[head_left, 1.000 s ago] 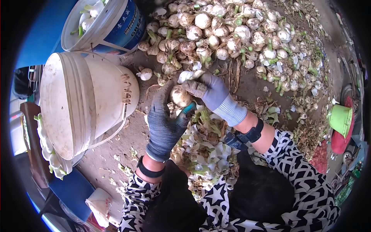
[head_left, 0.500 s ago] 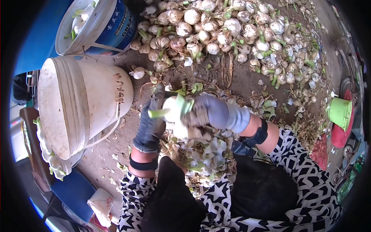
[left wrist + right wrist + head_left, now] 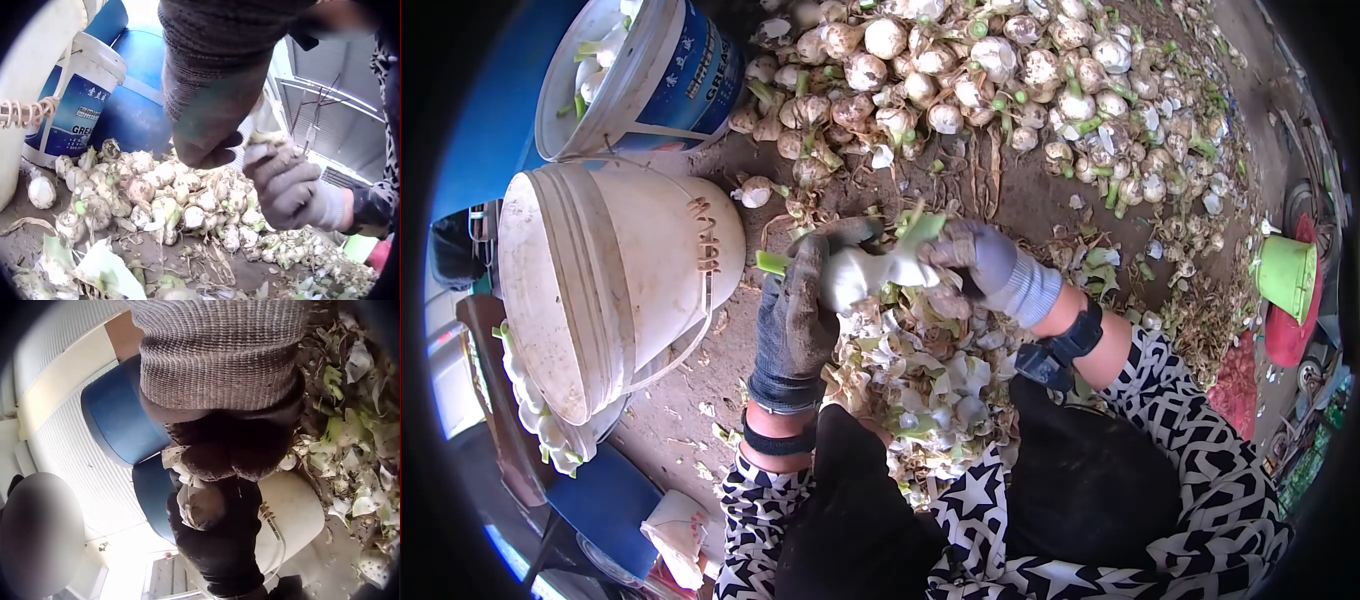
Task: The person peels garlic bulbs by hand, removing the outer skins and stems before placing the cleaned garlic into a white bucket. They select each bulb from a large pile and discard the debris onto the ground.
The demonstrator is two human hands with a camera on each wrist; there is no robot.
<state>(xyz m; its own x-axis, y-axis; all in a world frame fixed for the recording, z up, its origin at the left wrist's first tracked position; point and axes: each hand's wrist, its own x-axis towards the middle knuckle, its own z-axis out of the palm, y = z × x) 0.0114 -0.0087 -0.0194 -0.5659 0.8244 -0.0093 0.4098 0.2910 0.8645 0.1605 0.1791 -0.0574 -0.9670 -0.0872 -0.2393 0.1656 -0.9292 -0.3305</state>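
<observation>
Head view: Your left hand (image 3: pixel 798 300) curls firmly round the garlic bulb (image 3: pixel 850 282), which sits between both hands above the peelings heap (image 3: pixel 940 385). Your right hand (image 3: pixel 995 268) pinches the loose skin (image 3: pixel 908 262). For clean stripping, brace the bulb and draw the skin steadily outward.

Left wrist view: Your right fingers are curled; the bulb is largely hidden.

Right wrist view: Your hands meet closely; shadow obscures finger closure, so you cannot confirm grip here.

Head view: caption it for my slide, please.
Dark-gloved left hand holds a rounded white bulb; lavender-gloved right hand pinches its white-green skin.
</observation>
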